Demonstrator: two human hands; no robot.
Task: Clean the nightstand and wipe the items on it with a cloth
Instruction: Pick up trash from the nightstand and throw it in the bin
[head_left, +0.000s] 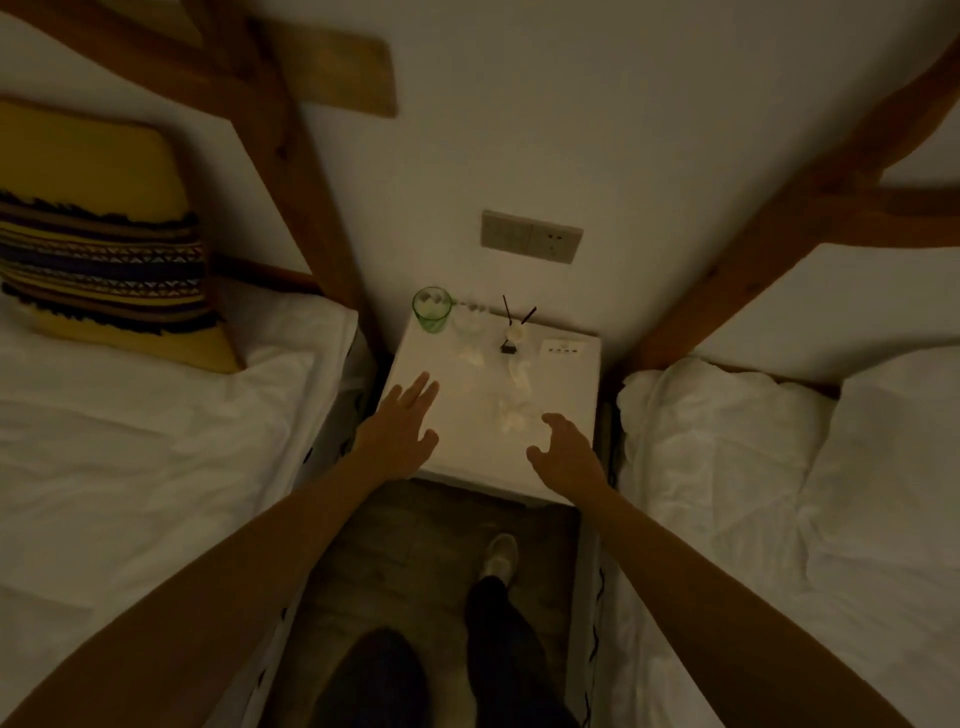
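A white nightstand (566, 395) stands between two beds against the wall. At its back left a green glass (431, 310) stands upright. Beside it is a clear glass object (470, 325), then a small reed diffuser (511, 338) with two dark sticks. A white panel with small buttons (563, 348) lies at the back right. Pale crumpled bits, perhaps a cloth or tissue (511, 413), lie in the middle, too washed out to tell. My left hand (402, 431) hovers flat over the front left with fingers spread. My right hand (566, 454) is over the front right, fingers curled apart, holding nothing.
White beds flank the nightstand, the left one (156, 467) carrying a yellow striped pillow (104, 244), the right one (779, 493) rumpled. A wall socket plate (531, 236) sits above the stand. Wooden bed frames (291, 171) slant up either side. My legs and a shoe (501, 556) are on the floor.
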